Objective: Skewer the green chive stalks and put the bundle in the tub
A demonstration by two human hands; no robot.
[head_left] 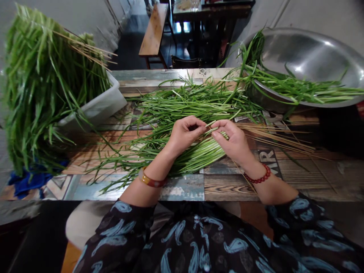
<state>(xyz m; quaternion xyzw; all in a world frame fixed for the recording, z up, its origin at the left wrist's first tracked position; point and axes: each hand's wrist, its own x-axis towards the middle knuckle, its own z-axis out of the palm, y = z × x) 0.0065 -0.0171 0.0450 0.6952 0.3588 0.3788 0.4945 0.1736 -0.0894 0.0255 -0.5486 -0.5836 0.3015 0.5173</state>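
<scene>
Green stalk (211, 123), single
Left hand (190, 132), right hand (231, 138): grips pinched on it. Likely light, bruisable; hold paler end.

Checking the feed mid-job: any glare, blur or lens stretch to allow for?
Head view: glare spots on the steel basin, which seems stretched toward the edge; greens heaped at left look soft; left hand and right hand fairly sharp.

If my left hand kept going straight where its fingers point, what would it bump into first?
Beyond the green stalk between them, your left hand would likely meet your right hand first, though depth is unclear.
</scene>
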